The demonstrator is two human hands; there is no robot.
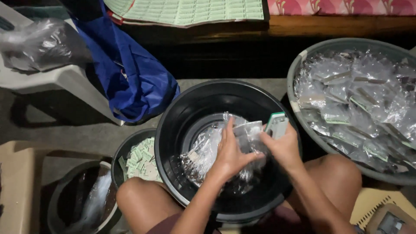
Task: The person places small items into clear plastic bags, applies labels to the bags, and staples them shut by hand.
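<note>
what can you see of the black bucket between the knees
The black bucket is round, plastic-looking and glossy, with a thick rolled rim and a stepped inner wall. It stands upright between the person's bare knees, mouth open. Inside lies a heap of clear plastic packets. The left hand and right hand work over it, the left holding a clear packet, the right a pale, green-edged tool. A smaller tub of green slips sits against its left side.

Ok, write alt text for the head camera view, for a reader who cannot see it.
Seen from above, a seated person's left hand and right hand hold a small clear plastic packet over a black bucket of similar packets. The right hand also grips a small green-and-white tool. A grey basin of filled packets sits to the right.
</note>
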